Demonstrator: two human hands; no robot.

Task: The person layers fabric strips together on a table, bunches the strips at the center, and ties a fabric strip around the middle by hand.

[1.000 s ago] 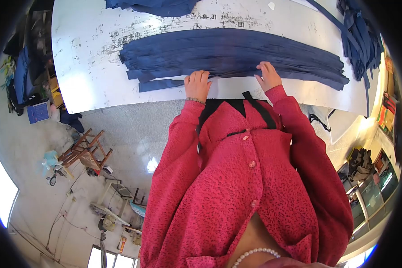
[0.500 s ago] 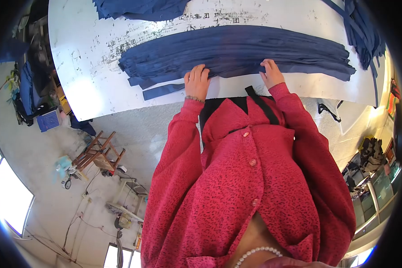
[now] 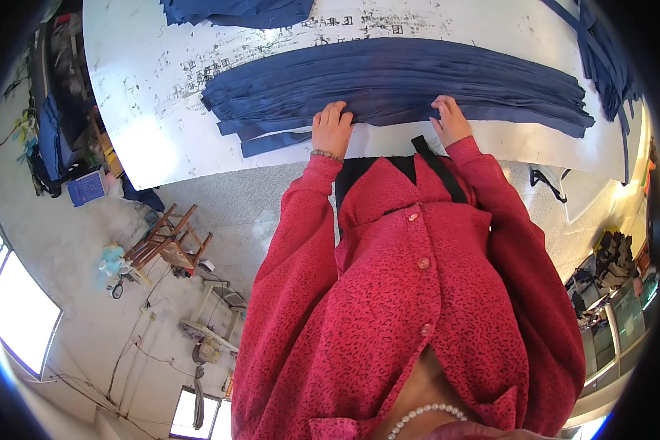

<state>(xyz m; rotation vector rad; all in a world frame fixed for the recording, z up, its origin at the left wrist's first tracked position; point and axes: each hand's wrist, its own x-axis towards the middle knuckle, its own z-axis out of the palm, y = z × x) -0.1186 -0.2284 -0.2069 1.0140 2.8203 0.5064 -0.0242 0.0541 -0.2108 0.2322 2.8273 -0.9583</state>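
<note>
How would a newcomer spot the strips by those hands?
Start at the white table. Along the wearer's side, at the left hand and right hand, lies a broad band of blue strips. It alone has hands at it, unlike the far pile and the heap to the right.

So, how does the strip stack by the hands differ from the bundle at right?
The strip stack lies roughly parallel; the bundle looks loosely tangled. The left hand and right hand are at the stack's near edge; neither is by the bundle. Both are dark blue.

Black print (image 3: 339,21) reading "集团" on white tabletop (image 3: 136,117); remaining characters mostly worn, unreadable.
</note>
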